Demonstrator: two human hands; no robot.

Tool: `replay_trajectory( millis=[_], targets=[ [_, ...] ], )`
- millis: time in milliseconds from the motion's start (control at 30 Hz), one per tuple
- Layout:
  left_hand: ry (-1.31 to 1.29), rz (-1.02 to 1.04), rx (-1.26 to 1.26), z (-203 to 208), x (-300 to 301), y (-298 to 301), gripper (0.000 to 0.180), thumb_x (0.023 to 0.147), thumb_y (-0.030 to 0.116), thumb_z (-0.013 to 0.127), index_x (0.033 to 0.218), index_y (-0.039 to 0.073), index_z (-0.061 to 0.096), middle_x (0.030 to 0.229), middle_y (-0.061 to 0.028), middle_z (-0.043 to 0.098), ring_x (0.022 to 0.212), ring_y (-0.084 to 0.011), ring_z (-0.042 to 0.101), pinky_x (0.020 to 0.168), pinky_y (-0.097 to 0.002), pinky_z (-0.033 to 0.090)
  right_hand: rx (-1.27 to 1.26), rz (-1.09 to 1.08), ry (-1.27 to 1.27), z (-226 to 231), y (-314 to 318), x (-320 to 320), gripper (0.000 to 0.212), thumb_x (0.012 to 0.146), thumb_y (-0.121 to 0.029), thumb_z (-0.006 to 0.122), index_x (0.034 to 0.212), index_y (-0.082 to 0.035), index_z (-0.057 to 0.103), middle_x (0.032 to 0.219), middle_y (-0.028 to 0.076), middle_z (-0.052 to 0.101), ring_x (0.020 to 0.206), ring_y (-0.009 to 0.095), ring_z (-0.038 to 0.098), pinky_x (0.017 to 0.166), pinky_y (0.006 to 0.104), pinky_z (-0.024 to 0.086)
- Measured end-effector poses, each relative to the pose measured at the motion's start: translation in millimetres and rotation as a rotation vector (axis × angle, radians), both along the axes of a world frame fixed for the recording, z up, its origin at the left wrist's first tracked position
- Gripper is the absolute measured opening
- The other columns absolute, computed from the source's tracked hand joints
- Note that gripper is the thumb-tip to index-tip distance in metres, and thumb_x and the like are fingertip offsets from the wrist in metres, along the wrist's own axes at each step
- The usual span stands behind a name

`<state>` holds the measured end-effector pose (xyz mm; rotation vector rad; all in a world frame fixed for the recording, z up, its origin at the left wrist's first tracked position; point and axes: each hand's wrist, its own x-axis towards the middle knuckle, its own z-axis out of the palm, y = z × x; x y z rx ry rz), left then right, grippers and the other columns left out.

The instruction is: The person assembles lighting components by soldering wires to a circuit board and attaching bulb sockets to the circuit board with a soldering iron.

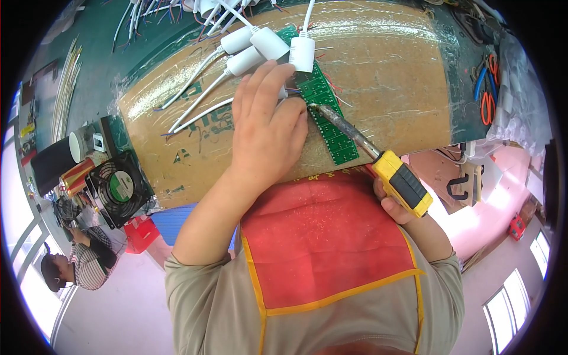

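My right hand [391, 202] is closed around the yellow and black handle of a soldering iron [404, 182]. Its dark tip meets the edge of a long green circuit board [335, 131], close to my left fingertips. My left hand [266, 127] curls over a white cylindrical cable housing, mostly hidden beneath the fingers; a white cable [204, 113] runs out from under them to the left. Thin wires reach from there to the board. More white housings with cables [271, 43] lie beyond my left hand, and another white housing [302, 54] rests across the board's far end.
Taped brown cardboard [396, 77] covers the green bench. A black fan [117, 188] stands at the left edge. Pliers with blue and orange handles [487, 89] lie at the right. Loose white cables [142, 13] are heaped at the back. Another person [83, 260] is at far left.
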<state>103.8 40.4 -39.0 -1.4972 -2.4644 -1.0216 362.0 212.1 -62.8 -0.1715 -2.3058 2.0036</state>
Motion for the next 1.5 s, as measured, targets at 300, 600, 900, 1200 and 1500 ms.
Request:
replay_trajectory(
  millis=[300, 600, 900, 1200, 1500],
  targets=[
    [0.013, 0.005, 0.001, -0.2, -0.5, 0.0, 0.018, 0.07, 0.003, 0.073, 0.087, 0.007, 0.066, 0.131, -0.0129, 0.054, 0.126, -0.0381, 0.049, 0.102, -0.047, 0.038, 0.042, -0.005, 0.033, 1.9, 0.0, -2.8, 0.041, 0.082, -0.016, 0.072, 0.112, -0.004, 0.049, 0.084, 0.004, 0.052, 0.069, 0.013, 0.049, 0.06, 0.0258, 0.039],
    [0.019, 0.006, -0.002, 0.3, -1.6, -0.7, 0.017, 0.071, 0.005, 0.073, 0.087, 0.007, 0.067, 0.131, -0.0127, 0.053, 0.125, -0.0371, 0.049, 0.102, -0.047, 0.038, 0.136, 0.013, 0.096, 3.1, -2.5, -1.6, 0.049, 0.086, -0.019, 0.069, 0.125, 0.0, 0.048, 0.099, 0.006, 0.057, 0.081, 0.014, 0.055, 0.075, 0.0243, 0.044],
    [0.029, 0.014, 0.035, -3.5, -4.2, -0.3, 0.018, 0.068, 0.006, 0.072, 0.084, 0.006, 0.063, 0.128, -0.0135, 0.053, 0.124, -0.0359, 0.05, 0.1, -0.0509, 0.038, -0.097, -0.098, -0.048, 5.2, -3.1, -0.8, 0.023, 0.083, -0.027, 0.069, 0.078, -0.007, 0.057, 0.071, 0.007, 0.056, 0.063, 0.025, 0.054, 0.057, 0.034, 0.041],
    [-0.039, 0.021, 0.023, 2.3, 4.6, -2.9, 0.014, 0.07, 0.01, 0.068, 0.082, 0.005, 0.062, 0.13, -0.0162, 0.05, 0.128, -0.0377, 0.045, 0.104, -0.0532, 0.036, -0.606, -0.372, -0.086, -6.0, 5.7, -1.1, 0.079, 0.077, -0.042, 0.082, 0.133, -0.006, 0.041, 0.081, 0.0, 0.044, 0.071, 0.012, 0.043, 0.059, 0.0261, 0.037],
    [-0.044, 0.038, 0.09, 1.5, 4.4, -6.2, 0.009, 0.073, 0.011, 0.066, 0.079, 0.006, 0.061, 0.13, -0.016, 0.05, 0.13, -0.036, 0.043, 0.107, -0.0552, 0.033, -0.657, -0.373, 0.106, 4.6, 14.1, -53.4, 0.075, 0.083, -0.036, 0.077, 0.137, -0.002, 0.04, 0.074, 0.002, 0.046, 0.06, 0.014, 0.045, 0.052, 0.0269, 0.038]
  ],
)
